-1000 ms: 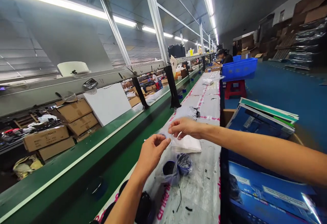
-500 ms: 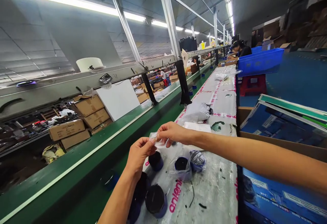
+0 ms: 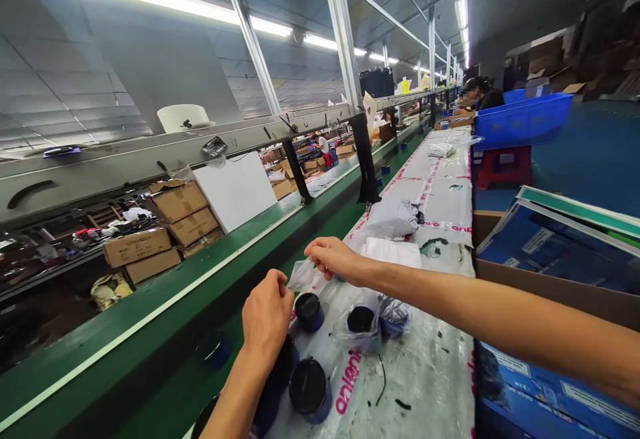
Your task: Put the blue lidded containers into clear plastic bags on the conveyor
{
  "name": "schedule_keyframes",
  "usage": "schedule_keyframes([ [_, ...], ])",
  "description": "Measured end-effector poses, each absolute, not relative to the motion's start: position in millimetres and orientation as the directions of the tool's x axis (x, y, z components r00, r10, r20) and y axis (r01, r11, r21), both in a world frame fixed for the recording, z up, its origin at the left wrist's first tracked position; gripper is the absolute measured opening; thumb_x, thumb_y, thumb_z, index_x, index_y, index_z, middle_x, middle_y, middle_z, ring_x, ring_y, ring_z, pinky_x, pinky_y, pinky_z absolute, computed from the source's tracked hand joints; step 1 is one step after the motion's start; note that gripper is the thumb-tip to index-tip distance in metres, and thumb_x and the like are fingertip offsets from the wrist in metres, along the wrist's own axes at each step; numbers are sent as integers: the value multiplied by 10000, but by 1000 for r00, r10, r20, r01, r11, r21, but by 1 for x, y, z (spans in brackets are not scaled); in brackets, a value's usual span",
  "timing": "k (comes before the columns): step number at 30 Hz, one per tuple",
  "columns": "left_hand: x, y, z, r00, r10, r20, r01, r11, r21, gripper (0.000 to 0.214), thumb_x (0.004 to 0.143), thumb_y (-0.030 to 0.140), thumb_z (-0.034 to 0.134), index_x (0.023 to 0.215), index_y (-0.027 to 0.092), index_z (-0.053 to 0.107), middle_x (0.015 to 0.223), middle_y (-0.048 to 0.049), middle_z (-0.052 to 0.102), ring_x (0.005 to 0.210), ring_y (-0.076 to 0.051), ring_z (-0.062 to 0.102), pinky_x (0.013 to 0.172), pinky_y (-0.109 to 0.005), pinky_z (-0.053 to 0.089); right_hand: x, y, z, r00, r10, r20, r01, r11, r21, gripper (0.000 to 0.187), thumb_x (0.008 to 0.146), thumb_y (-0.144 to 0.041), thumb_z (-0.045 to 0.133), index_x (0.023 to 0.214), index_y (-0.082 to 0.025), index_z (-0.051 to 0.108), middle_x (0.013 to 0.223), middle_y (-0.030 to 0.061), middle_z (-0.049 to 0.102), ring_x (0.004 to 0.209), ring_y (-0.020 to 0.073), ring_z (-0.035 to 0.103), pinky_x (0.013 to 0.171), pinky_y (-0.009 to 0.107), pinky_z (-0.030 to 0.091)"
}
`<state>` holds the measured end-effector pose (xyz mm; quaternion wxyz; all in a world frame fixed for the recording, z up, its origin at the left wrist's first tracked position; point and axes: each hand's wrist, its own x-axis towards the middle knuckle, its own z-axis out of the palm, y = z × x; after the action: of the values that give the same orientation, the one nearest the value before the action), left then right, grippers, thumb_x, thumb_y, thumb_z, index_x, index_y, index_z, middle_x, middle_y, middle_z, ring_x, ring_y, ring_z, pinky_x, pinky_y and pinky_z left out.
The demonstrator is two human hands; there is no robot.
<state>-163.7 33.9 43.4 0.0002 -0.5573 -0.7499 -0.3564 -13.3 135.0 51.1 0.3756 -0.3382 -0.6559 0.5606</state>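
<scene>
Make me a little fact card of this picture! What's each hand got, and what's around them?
Right hand: pinching a clear plastic bag
Left hand: fingertips at the bag's edge, grip unclear
Near left arm: blue cylinders with black tops, some partly hidden
In plastic: two more cylinders, side by side
Table cover: whitish, pink lettering
Farther off: blue bin on a red stool

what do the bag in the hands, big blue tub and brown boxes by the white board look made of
The bag: seemingly thin plastic film, see-through and wrinkled. The big blue tub: probably moulded plastic, smooth, evenly coloured. The brown boxes: apparently cardboard, matt, with printed lettering.
</scene>
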Motion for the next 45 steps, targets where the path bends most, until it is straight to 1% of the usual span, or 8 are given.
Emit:
schedule_keyframes([
  [3, -167, 32, 45, -386, 836, 390, 842, 146, 519, 70, 742, 234, 606, 770, 257, 666, 717, -20, 694, 677, -231, 595, 629, -290, 306, -10, 136, 46, -547, 825, 146, 71, 219, -973, 56, 784, -217, 604, 834, -194, 609, 624, -59, 516, 510, 92, 497, 416, 190, 438],
  [7, -165, 33, 48, -384, 847, 367, 812, 121, 570, 128, 794, 329, 587, 773, 235, 672, 727, -19, 723, 700, -221, 651, 646, -275, 385, -8, 135, 41, -553, 806, 212, 171, 358, -918, 400, 740, -443, 760, 1024, -199, 618, 798, -25, 631, 612, 119, 582, 463, 207, 438],
  [9, -162, 34, 49, -367, 861, 352, 796, 95, 597, 172, 810, 365, 574, 785, 227, 672, 704, -11, 723, 681, -206, 660, 635, -262, 413, -9, 133, 41, -523, 815, 250, 248, 426, -870, 491, 681, -454, 821, 1042, -191, 618, 821, -12, 656, 651, 134, 593, 513, 218, 416],
  [15, -170, 32, 45, -342, 855, 389, 851, 106, 514, 161, 832, 367, 585, 800, 235, 670, 743, -6, 724, 705, -202, 655, 640, -263, 396, -16, 139, 40, -484, 791, 373, 393, 578, -715, 37, 792, -195, 693, 818, -183, 668, 747, 0, 680, 741, 158, 616, 615, 237, 379],
  [20, -185, 36, 39, -329, 852, 406, 913, 177, 368, 100, 867, 309, 597, 811, 251, 656, 730, 1, 701, 693, -198, 630, 620, -265, 331, -22, 155, 31, -608, 670, 427, 383, 718, -581, 87, 825, -218, 731, 890, -194, 679, 823, -25, 712, 764, 125, 645, 647, 201, 412],
  [24, -189, 46, 35, -328, 858, 396, 933, 228, 279, 87, 888, 276, 600, 814, 248, 635, 718, 4, 684, 692, -193, 623, 601, -261, 305, -29, 161, 26, -663, 594, 456, 429, 800, -419, 114, 852, -243, 721, 939, -197, 663, 967, 16, 714, 894, 170, 657, 723, 236, 425],
  [33, -186, 41, 18, -159, 952, 262, 987, 150, 54, 88, 865, 158, 613, 914, 230, 610, 826, -18, 716, 777, -219, 653, 618, -284, 264, -18, 151, 13, -821, 461, 338, 455, 885, -101, 207, 870, -179, 639, 1074, -170, 614, 1059, 104, 695, 889, 253, 688, 678, 297, 438],
  [45, -182, 14, 23, -87, 981, 175, 989, 65, 131, 129, 851, 133, 592, 855, 244, 657, 844, 31, 732, 797, -167, 641, 663, -249, 319, 10, 150, 11, -899, 282, 335, 276, 959, -66, 116, 898, -272, 642, 996, -217, 671, 1039, 16, 705, 895, 181, 676, 672, 257, 416],
])
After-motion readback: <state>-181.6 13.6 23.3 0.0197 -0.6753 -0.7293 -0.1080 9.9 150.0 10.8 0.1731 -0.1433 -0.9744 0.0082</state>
